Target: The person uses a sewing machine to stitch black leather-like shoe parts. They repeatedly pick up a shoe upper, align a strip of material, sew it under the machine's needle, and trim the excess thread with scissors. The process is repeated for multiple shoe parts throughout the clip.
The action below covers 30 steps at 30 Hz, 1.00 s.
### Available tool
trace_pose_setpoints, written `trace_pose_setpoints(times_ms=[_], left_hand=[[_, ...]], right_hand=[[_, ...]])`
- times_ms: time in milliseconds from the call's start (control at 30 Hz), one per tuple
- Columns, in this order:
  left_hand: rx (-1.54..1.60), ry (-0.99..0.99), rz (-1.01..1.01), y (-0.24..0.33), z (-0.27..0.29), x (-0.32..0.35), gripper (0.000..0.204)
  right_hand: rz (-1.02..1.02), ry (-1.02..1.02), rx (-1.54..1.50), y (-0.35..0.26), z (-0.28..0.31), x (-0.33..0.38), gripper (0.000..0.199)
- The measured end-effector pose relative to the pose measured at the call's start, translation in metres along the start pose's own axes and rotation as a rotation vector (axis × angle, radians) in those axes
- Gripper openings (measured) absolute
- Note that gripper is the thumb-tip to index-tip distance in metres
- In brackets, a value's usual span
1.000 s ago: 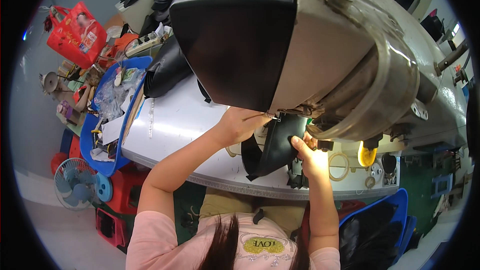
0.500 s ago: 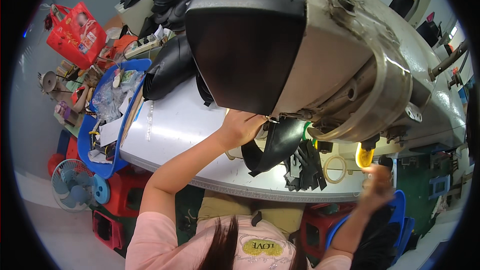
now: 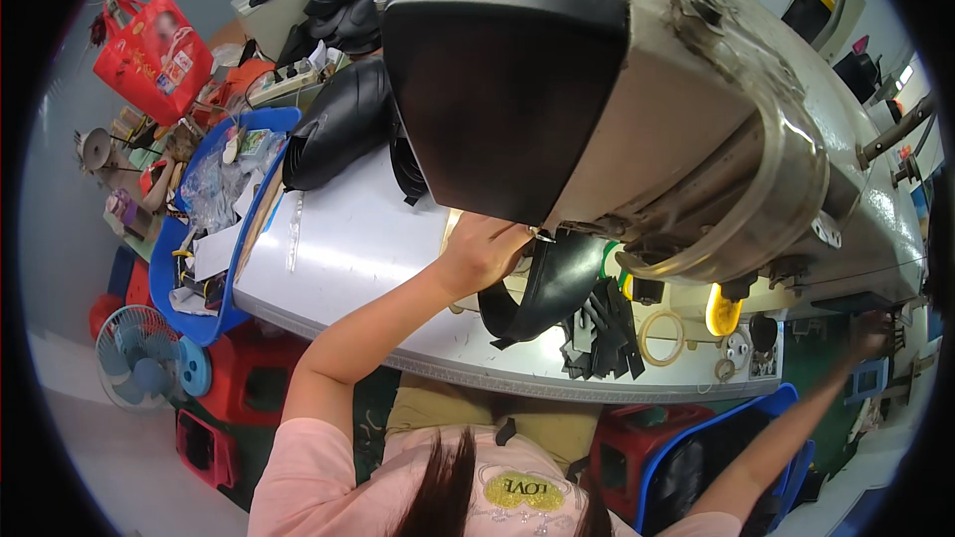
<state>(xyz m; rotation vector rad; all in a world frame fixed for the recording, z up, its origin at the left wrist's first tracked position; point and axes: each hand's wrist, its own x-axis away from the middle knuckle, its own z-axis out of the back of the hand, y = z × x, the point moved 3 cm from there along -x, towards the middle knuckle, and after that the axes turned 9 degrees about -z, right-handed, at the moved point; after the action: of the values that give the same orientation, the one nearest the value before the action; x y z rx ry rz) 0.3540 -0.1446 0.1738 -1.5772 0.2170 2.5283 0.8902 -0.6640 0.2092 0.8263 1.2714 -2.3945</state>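
Observation:
My left hand [image 3: 485, 255] is under the front of a large sewing machine [image 3: 686, 109], its fingertips partly hidden by the black front cover. It appears closed on the upper edge of a curved black leather-like piece [image 3: 547, 283], which hangs in a bent loop beneath the machine's head. Far out to the right, my right hand [image 3: 873, 335] is stretched beyond the table's end, near the machine's far side. It is dark and smeared, so its fingers do not show clearly.
Black strips [image 3: 604, 333] and a tan ring [image 3: 661, 337] lie on the white table [image 3: 343, 249]. A lit yellow lamp [image 3: 723, 310] hangs below the machine. Rolled black pieces [image 3: 343, 124] and a blue basket [image 3: 239, 283] stand left; another blue bin [image 3: 652, 472] sits below right.
My right hand has swung outward to the right, away from the yellow lamp and past the table's end. My left hand and the black piece have stayed nearly still; the view has shifted slightly.

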Motion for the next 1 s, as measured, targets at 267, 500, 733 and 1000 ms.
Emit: trace_pose_setpoints(times_ms=[267, 500, 733, 1000], left_hand=[[0.156, -0.058, 0.160, -0.001, 0.002, 0.007, 0.024], [0.200, -0.073, 0.258, -0.004, -0.007, 0.017, 0.024], [0.103, -0.044, 0.180, 0.001, -0.002, 0.011, 0.021], [-0.071, -0.031, 0.053, 0.005, -0.001, 0.006, 0.013]], right_hand=[[-0.165, 0.185, -0.158, -0.064, 0.026, 0.011, 0.049], [0.011, 0.316, 0.206, -0.053, 0.063, -0.051, 0.052], [-0.004, 0.099, -0.059, -0.042, 0.054, -0.060, 0.043], [0.205, 0.367, 0.227, -0.103, 0.011, 0.058, 0.036]])
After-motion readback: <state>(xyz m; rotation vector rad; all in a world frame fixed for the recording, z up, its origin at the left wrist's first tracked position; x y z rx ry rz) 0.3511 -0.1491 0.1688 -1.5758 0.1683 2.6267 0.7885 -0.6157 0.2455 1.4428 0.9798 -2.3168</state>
